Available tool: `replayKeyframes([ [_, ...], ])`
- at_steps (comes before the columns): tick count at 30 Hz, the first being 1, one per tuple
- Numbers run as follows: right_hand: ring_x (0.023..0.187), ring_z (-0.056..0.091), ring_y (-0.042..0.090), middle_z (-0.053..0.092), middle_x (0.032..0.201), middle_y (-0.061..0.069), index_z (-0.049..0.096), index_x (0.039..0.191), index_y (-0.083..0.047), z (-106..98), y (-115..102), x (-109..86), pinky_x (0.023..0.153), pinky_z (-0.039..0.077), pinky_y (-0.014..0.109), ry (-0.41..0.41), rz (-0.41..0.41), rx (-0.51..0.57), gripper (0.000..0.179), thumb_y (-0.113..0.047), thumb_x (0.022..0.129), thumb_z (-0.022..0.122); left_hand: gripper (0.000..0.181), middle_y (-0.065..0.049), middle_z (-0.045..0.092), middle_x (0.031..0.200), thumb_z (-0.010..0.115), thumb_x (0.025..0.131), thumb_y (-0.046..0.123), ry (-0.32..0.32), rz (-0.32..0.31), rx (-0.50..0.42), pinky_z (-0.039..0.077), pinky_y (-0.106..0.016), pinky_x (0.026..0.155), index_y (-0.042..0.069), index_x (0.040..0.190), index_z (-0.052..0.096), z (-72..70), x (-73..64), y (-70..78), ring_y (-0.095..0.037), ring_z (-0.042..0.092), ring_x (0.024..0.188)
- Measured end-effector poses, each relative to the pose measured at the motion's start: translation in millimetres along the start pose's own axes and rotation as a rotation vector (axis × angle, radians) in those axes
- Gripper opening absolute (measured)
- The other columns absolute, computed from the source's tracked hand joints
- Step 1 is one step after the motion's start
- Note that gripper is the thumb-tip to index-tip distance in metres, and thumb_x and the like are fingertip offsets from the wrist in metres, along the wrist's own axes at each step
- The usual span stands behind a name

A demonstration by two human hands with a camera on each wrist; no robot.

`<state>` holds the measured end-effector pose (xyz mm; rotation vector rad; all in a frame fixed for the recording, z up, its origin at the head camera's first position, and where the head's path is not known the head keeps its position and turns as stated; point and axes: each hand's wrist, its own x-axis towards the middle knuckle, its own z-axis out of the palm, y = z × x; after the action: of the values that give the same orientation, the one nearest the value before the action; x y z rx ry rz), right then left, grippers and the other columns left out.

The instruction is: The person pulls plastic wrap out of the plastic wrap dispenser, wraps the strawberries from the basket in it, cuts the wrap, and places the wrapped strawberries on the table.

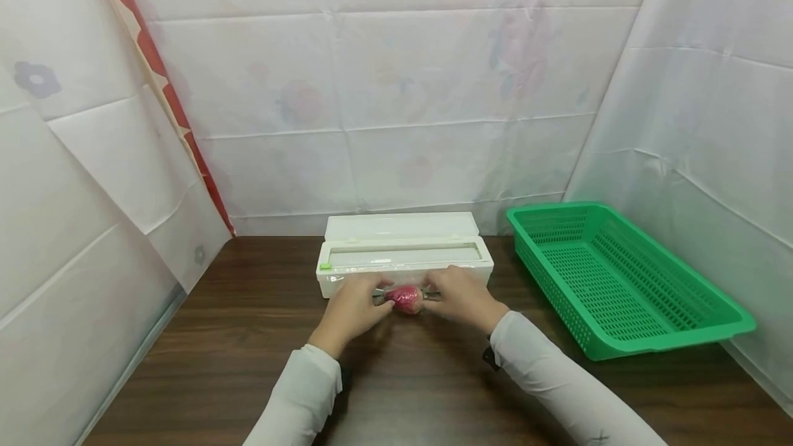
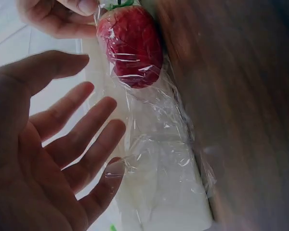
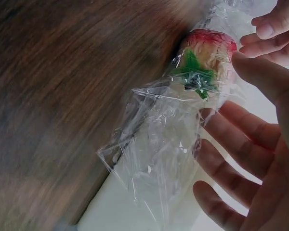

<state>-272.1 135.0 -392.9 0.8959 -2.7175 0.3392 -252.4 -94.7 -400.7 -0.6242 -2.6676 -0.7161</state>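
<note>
A red fruit [image 1: 407,299] with green leaves [image 3: 197,72] at its stem end lies in clear plastic wrap [image 2: 154,125], against the front of a white wrap dispenser box [image 1: 405,253]. On its left, my left hand [image 1: 356,301] has its thumb and fingers apart; in the left wrist view its little finger shows through the film. Across from it, by the stem end, is my right hand [image 1: 461,294]. The right wrist view has that thumb close to the fruit and the spread fingertips along the loose film.
The dispenser's white lid [image 1: 401,226] stands raised at the back. At right sits a green plastic basket [image 1: 557,288] with slotted sides. Both rest on a dark wooden table [image 1: 248,363], enclosed by white patterned sheets [image 1: 396,88] at the back and sides.
</note>
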Motion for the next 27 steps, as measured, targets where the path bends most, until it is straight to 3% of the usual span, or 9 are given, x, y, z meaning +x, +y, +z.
replayKeyframes([
  [6, 0.068, 0.063, 0.013, 0.072, 0.082, -0.002, 0.072, 0.095, -0.012, 5.9, -0.1, 1.9, 0.057, 0.049, 0.032, 0.014, -0.01, -0.072, 0.037, -0.044, 0.08, 0.084, 0.03, -0.001, 0.074, 0.108, 0.084, 0.082, 0.02, -0.052, -0.033, -0.035, 0.055, -0.044, 0.082, 0.015, 0.111, 0.074, 3.2, -1.4, -3.9, -0.02, 0.068, 0.099],
  [11, 0.062, 0.05, 0.012, 0.056, 0.066, -0.009, 0.07, 0.086, -0.016, 9.1, -3.9, 6.4, 0.054, 0.04, 0.032, -0.017, 0.002, -0.093, 0.036, -0.05, 0.082, 0.081, 0.025, -0.001, 0.073, 0.105, 0.082, 0.084, 0.018, -0.096, -0.039, -0.057, 0.055, -0.046, 0.083, 0.016, 0.108, 0.075, 4.8, -2.9, -5.8, -0.021, 0.067, 0.1],
  [15, 0.063, 0.047, 0.012, 0.047, 0.064, -0.01, 0.067, 0.083, -0.018, 10.7, -3.1, 7.0, 0.057, 0.04, 0.032, -0.05, -0.004, -0.103, 0.036, -0.053, 0.085, 0.076, 0.025, -0.001, 0.073, 0.106, 0.082, 0.084, 0.018, -0.117, -0.023, -0.059, 0.054, -0.046, 0.085, 0.017, 0.108, 0.075, 5.2, -3.5, -6.6, -0.022, 0.067, 0.102],
  [22, 0.069, 0.05, 0.012, 0.057, 0.074, -0.01, 0.075, 0.095, -0.017, 8.7, 3.1, 2.4, 0.064, 0.045, 0.031, -0.153, -0.014, -0.017, 0.032, -0.049, 0.09, 0.072, 0.025, 0.001, 0.073, 0.105, 0.082, 0.083, 0.015, -0.188, 0.045, -0.113, 0.054, -0.043, 0.087, 0.016, 0.107, 0.075, -1.3, -5.2, -7.9, -0.02, 0.067, 0.098],
  [27, 0.083, 0.06, 0.011, 0.065, 0.088, -0.011, 0.074, 0.097, -0.019, 3.2, 5.6, -2.7, 0.076, 0.051, 0.035, -0.218, -0.01, 0.025, 0.029, -0.047, 0.089, 0.071, 0.026, 0.001, 0.072, 0.103, 0.08, 0.084, 0.012, -0.301, 0.088, -0.171, 0.054, -0.042, 0.087, 0.015, 0.109, 0.073, -8.3, -5.5, -8.2, -0.019, 0.066, 0.098],
])
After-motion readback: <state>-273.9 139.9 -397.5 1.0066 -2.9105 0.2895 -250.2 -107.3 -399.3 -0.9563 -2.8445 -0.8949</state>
